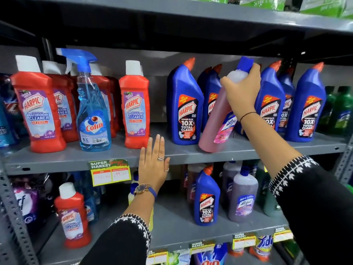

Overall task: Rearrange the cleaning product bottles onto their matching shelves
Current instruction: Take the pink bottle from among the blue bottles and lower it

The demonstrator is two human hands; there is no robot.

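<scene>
My right hand (pixel 242 92) grips the neck of a pink Lizol bottle (pixel 215 127) with a blue cap, tilted among the blue Harpic toilet cleaner bottles (pixel 186 106) on the middle shelf (pixel 57 161); its base touches the shelf. My left hand (pixel 153 165) is flat and open against that shelf's front edge, holding nothing. Red Harpic bathroom cleaner bottles (pixel 37 111) stand at the left, with a blue Colin spray bottle (pixel 92 111) among them. On the lower shelf (pixel 172 226) stand a red Harpic bottle (pixel 72 217), a blue Harpic bottle (pixel 206 197) and a purple Lizol bottle (pixel 243 196).
A yellow price tag (pixel 110 173) hangs from the middle shelf edge. Green bottles (pixel 340 111) stand at the far right. Detergent packs (pixel 265 243) fill the bottom row. A perforated metal upright (pixel 13 217) runs down the left.
</scene>
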